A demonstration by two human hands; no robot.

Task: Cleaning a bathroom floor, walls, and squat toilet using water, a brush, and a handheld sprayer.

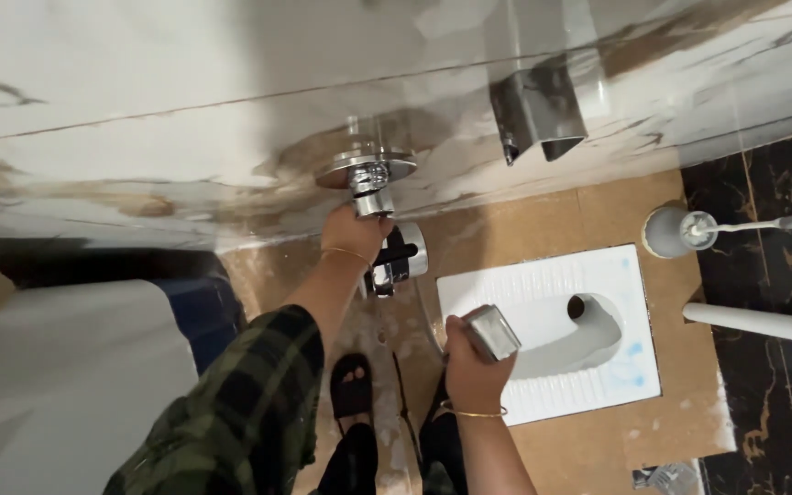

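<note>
Nearest me, my right hand (477,371) has its fingers wrapped around a small chrome sprayer head (493,332), its hose hard to trace against my legs. Farther up, my left hand (354,234) grips the chrome wall tap (368,174), hiding its lower end, beside the white squat pan (543,284) and toilet brush (680,229).

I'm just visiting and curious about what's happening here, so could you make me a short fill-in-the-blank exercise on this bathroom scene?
1. The left hand grips a chrome ____ fitted to the marble wall.
2. The right hand holds a shiny ____-coloured spray head.
3. Set into the floor is a white squat ____.
4. Each wrist wears a thin ____-coloured bangle.

Missing words: valve, silver, toilet, gold
</note>
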